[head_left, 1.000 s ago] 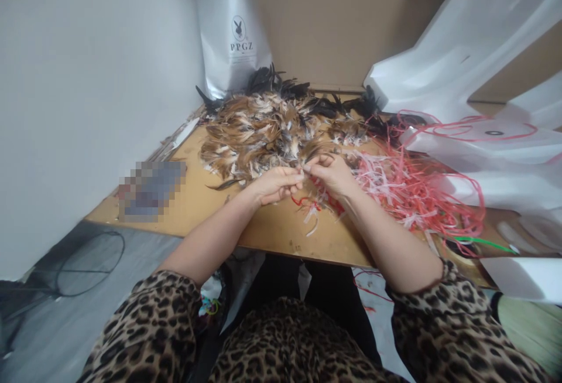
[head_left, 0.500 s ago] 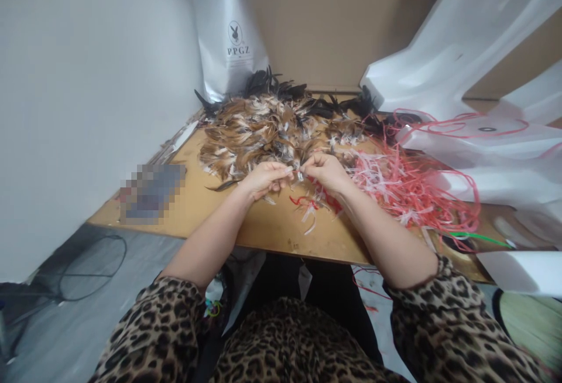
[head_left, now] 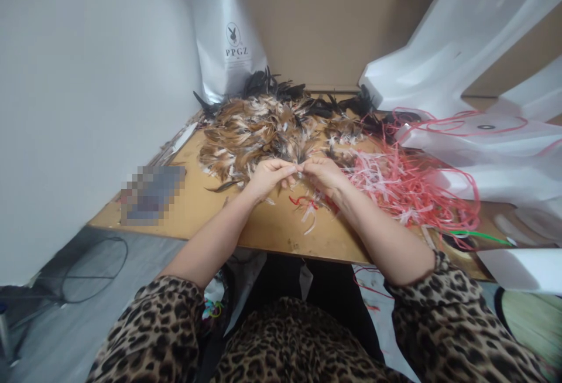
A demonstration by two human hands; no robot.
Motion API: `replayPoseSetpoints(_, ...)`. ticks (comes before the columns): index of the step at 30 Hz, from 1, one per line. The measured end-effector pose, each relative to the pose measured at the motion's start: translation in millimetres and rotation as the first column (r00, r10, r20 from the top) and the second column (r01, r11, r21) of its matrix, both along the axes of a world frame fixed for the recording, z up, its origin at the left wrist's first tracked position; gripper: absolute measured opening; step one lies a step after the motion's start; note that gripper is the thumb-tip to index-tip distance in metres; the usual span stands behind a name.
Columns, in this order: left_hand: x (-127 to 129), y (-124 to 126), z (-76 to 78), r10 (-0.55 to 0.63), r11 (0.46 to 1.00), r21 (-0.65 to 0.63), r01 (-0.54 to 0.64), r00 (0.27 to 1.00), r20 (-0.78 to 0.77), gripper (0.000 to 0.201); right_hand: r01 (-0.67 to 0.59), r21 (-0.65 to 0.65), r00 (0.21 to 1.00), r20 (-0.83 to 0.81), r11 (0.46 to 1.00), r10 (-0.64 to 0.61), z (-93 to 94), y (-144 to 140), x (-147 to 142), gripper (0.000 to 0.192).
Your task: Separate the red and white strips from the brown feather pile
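My left hand (head_left: 271, 177) and my right hand (head_left: 324, 173) are both closed in a pinch, their fingertips meeting over the front of the feather pile. Whatever lies between the fingertips is too small and hidden to name. Brown and cream feathers (head_left: 246, 131) spread just beyond my hands, with black feathers (head_left: 267, 83) along the back. Close to my right hand is a tangle of red and white ribbon strips (head_left: 408, 190). Below the fingertips, a few loose red and white strips (head_left: 309, 213) rest on the table (head_left: 272, 233).
A silver-white bag (head_left: 228, 37) stands at the back left against the wall. White plastic sheeting (head_left: 439, 61) hangs at the right. A blurred-out flat object (head_left: 153, 195) is at the table's left end. A green strip (head_left: 483, 236) lies at the right edge.
My fingertips have come together; a small gap with a thin reddish strand showed between them before. My right hand has shifted slightly left. The pile looks the same.
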State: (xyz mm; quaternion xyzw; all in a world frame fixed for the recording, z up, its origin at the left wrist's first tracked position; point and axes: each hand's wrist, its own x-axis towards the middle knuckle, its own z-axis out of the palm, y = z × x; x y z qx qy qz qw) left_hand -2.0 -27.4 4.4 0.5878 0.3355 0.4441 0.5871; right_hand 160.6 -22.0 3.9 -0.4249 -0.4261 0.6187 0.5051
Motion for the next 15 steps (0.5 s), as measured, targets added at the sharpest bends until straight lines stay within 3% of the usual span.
replayPoseSetpoints(6, -2, 4, -1.6, -0.022, 0.999, 0.041, 0.025, 0.996, -0.083, 0.032, -0.072, -0.057, 0.997, 0.02, 0.996, 0.073, -5.6, 1, -1, 0.015)
replayPoseSetpoints(11, -2, 10, -11.8, -0.025, 0.999, -0.036, 0.02, 0.991, -0.129, 0.029, -0.093, -0.018, 0.952, 0.292, 0.995, 0.094, -6.4, 2, 4, 0.012)
replayPoseSetpoints(15, -1, 15, -21.3, -0.012, 0.986, -0.167, -0.007, 0.994, -0.112, 0.029, -0.158, 0.078, 0.839, 0.536, 0.984, 0.092, -3.5, 2, 12, 0.013)
